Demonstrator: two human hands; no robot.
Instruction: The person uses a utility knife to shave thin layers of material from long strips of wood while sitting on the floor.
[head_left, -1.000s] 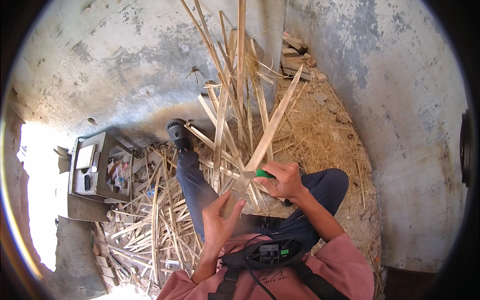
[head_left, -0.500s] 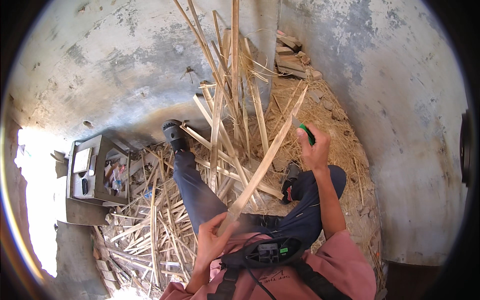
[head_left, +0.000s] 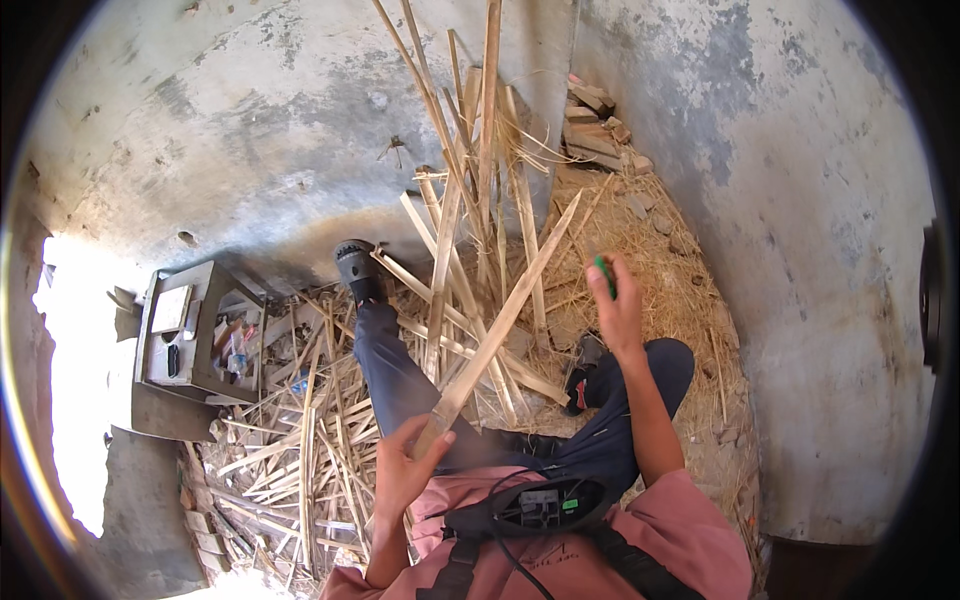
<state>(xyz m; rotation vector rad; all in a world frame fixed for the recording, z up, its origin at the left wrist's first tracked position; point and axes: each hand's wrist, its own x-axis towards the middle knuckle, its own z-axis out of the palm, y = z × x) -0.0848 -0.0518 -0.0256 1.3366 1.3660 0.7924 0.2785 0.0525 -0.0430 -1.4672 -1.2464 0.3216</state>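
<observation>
My left hand [head_left: 404, 468] is closed round the near end of a long, pale split-bamboo strip [head_left: 500, 335]. From there the strip slants up and away to the right over my legs, its far end narrowing to a point. My right hand [head_left: 618, 305] grips a knife with a green handle [head_left: 605, 275]. Its blade is too blurred to make out now. The knife stands apart from the strip, to the right of its far part.
Long split strips [head_left: 487, 120] lean against the wall corner. Many cut strips [head_left: 310, 450] litter the floor at left, beside a small grey cabinet [head_left: 205, 335] holding odds and ends. Broken bricks [head_left: 592, 140] are stacked in the corner above straw and shavings [head_left: 650, 270].
The knife has come off the strip's far edge, where its blade rested. My right hand has lowered slightly. The strip's far end has swung left and down, and my left hand has shifted a little left.
</observation>
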